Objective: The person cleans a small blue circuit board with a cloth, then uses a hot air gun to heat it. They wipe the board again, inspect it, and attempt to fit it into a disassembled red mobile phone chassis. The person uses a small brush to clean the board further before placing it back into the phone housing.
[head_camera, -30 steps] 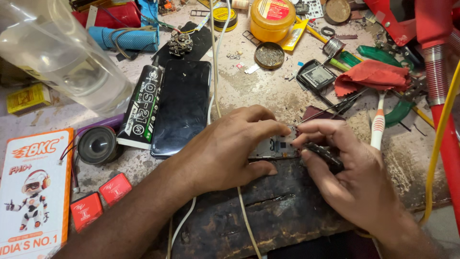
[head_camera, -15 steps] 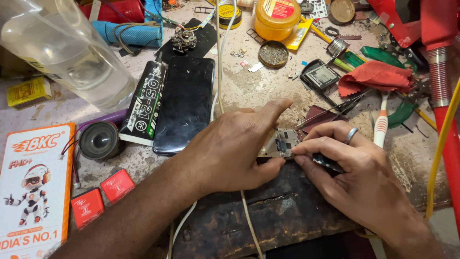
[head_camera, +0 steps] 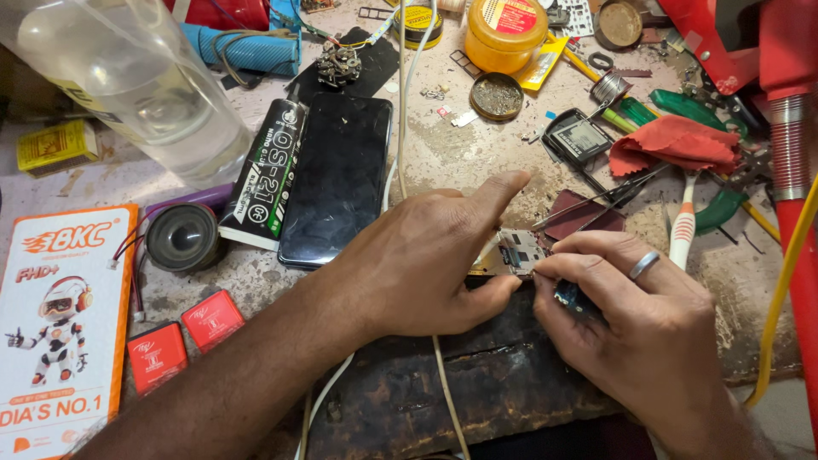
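Circuit board (head_camera: 517, 253) between both hands, left hand (head_camera: 426, 260) and right hand (head_camera: 635, 328) pinching its ends.

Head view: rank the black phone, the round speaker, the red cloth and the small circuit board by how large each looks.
1. Phone
2. Red cloth
3. Speaker
4. Circuit board, partly hidden by fingers, so unsure.

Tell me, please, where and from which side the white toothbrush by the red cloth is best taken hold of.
Grip the toothbrush by its white handle, coming from above with the right hand, likely easiest. It lies flat with its length exposed; its upper end runs under the red cloth.
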